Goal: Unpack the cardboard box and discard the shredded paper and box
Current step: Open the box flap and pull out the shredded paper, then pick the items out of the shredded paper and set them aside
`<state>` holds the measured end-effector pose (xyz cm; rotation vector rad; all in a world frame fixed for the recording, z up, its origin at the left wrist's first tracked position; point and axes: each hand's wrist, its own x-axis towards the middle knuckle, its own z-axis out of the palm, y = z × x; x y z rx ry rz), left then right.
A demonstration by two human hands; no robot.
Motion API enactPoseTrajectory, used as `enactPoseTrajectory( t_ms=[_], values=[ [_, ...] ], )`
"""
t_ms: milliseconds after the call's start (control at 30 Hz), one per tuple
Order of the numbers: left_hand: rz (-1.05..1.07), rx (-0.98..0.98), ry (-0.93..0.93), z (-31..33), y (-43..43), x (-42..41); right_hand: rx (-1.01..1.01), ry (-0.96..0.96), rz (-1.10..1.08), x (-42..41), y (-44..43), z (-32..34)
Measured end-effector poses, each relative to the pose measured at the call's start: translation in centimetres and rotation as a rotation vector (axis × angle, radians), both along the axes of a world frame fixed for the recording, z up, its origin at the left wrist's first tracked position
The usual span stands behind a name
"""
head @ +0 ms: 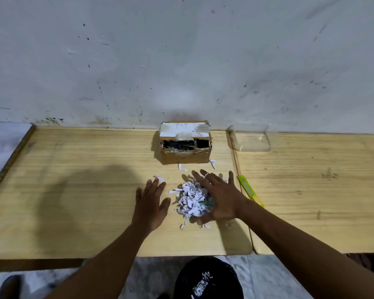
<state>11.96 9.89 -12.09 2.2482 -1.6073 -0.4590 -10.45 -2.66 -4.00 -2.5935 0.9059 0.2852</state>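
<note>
A small cardboard box [185, 157] stands open against the wall, its taped white-labelled flap raised and dark contents visible inside. A heap of white shredded paper [189, 200] lies on the wooden table in front of it. My right hand [219, 196] rests flat with spread fingers on the heap's right side; something green shows under its palm. To the left of the heap my left hand [150, 203] lies flat on the table with fingers apart, not touching the paper. Loose shreds [183, 168] are scattered near the box.
A black bin [207, 279] with some shreds inside sits on the floor below the table's front edge. A yellow-green utility knife [249, 189] lies right of my right hand. A clear plastic tray [252, 138] stands at the wall on the adjoining table [322, 190].
</note>
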Motion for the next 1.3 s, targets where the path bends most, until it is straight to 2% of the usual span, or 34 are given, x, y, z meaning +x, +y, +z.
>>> enactPoseTrajectory(
  t_ms=[133, 233, 333, 400, 567, 700, 833, 867, 933, 1000, 1100, 1200, 1300],
  values=[
    [0.017, -0.290, 0.119, 3.0, -1.2, -1.0, 0.041, -0.149, -0.139, -2.5, -2.0, 1.3],
    [-0.096, -0.371, 0.118, 4.2, -2.5, -2.8, -0.022, -0.230, -0.223, -3.8, -3.2, 0.7],
    [-0.225, -0.237, 0.076, 3.8, -3.5, -4.3, 0.080, -0.202, -0.257, -3.6, -2.9, -0.1],
    [-0.276, -0.172, 0.027, 3.2, -3.9, -4.6, 0.077, -0.182, -0.212, -3.1, -2.2, -1.1],
    [-0.277, -0.262, 0.128, 2.8, -4.6, -3.2, 0.039, -0.292, -0.301, -2.9, -1.7, -2.7],
    [-0.214, -0.307, 0.161, 2.8, -4.5, -0.1, 0.022, -0.296, -0.333, -4.8, -3.2, -3.2],
    [0.020, -0.260, 0.122, 2.6, -3.8, 1.7, -0.067, -0.313, -0.387, -5.2, -3.6, -2.4],
    [0.030, -0.246, 0.133, 2.8, -3.9, 1.6, -0.087, -0.324, -0.363, -4.8, -3.5, -2.2],
    [-0.080, -0.253, 0.122, 3.1, -4.1, 0.7, -0.070, -0.323, -0.302, -3.6, -3.2, -2.0],
    [-0.171, -0.190, 0.070, 3.1, -4.6, -0.7, -0.043, -0.244, -0.256, -2.4, -2.8, -2.3],
    [-0.050, -0.016, 0.064, 2.6, -4.9, -2.4, -0.024, -0.211, -0.299, -1.6, -2.2, -2.9],
    [0.005, -0.091, 0.072, 1.8, -4.2, -2.4, 0.043, -0.236, -0.359, -2.2, -2.3, -2.8],
    [-0.010, -0.176, 0.032, 0.9, -2.9, -1.1, 0.038, -0.135, -0.359, -3.7, -2.8, -2.7]
  ],
)
